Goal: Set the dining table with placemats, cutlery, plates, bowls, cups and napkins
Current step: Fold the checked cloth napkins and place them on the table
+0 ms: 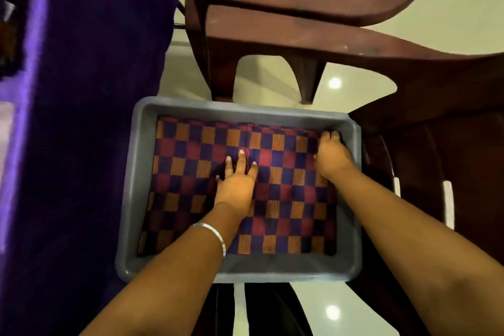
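I see a purple cloth (81, 117) hanging left of my hands. My left hand (236, 185) lies flat, fingers spread, on a placemat (286, 199) with purple, red and orange squares inside a gray tray (136, 185). My right hand (331, 155) curls around the placemat's far right corner.

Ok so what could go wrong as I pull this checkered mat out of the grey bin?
The left hand presses flat on the checkered mat while the right hand grips its far corner, so lifting now may bunch it up. The mat fits snugly against the grey bin, so it could drag the bin along. More than one mat may come up together.
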A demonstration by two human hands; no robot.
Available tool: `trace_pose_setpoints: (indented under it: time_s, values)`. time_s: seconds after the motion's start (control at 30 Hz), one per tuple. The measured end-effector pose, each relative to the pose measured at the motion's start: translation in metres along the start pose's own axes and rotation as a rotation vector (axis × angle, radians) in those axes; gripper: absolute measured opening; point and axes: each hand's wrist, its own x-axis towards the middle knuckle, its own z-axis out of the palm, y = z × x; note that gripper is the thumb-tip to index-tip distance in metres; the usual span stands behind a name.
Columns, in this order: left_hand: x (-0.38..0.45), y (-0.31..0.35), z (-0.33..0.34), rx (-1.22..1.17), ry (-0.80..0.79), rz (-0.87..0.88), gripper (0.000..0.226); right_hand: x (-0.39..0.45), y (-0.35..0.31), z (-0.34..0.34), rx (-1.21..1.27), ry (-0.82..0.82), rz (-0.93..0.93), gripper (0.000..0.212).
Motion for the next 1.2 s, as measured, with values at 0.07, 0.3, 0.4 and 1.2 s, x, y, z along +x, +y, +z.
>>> trace_pose_setpoints:
  time_s: [0.07,0.3,0.4,1.2]
  values:
    - [0.001,-0.002,-0.001,0.008,-0.003,0.002,0.097,0.006,-0.002,-0.002,-0.061,-0.024,0.0,0.057]
    - [0.007,-0.004,0.009,0.0,0.02,-0.005,0.095,0.018,-0.003,-0.007,-0.09,-0.049,0.006,0.043]
    - [0.006,-0.004,0.007,0.009,0.011,-0.009,0.098,0.006,-0.002,-0.006,-0.159,0.034,-0.025,0.044]
    - [-0.094,0.072,-0.05,-1.632,0.06,-0.284,0.029,-0.139,-0.008,-0.091,1.033,-0.191,-0.062,0.011]
